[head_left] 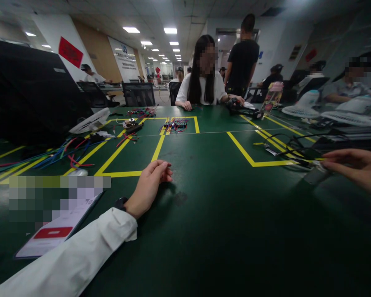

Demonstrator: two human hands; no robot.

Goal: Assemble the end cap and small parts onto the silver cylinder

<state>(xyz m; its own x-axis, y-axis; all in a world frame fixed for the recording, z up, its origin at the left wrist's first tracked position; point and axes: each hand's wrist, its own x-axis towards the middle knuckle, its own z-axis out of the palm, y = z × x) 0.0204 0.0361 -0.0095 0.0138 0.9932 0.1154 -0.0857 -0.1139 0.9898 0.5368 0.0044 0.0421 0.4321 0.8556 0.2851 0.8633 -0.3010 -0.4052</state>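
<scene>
My left hand (pixel 153 177) rests on the green table (pixel 185 231), its fingers curled in loosely and nothing visible in them. A dark band circles that wrist below a white sleeve. At the right edge my right hand (pixel 355 167) has thumb and fingers pinched on a small grey, metallic-looking piece (pixel 315 174); blur hides its exact kind. Black cables (pixel 284 146) with a white tag lie just beyond that piece. To the left of my left forearm is a phone (pixel 58 231) with a lit screen, partly pixelated.
Yellow tape (pixel 253 161) marks rectangles on the table. Bundled wires (pixel 176 125), loose coloured wires (pixel 77 150) and a white fan (pixel 91 121) lie farther back. A black monitor (pixel 34 95) stands left. Opposite sits a person (pixel 204 82) near a bottle (pixel 272 97) and more fans (pixel 303 105).
</scene>
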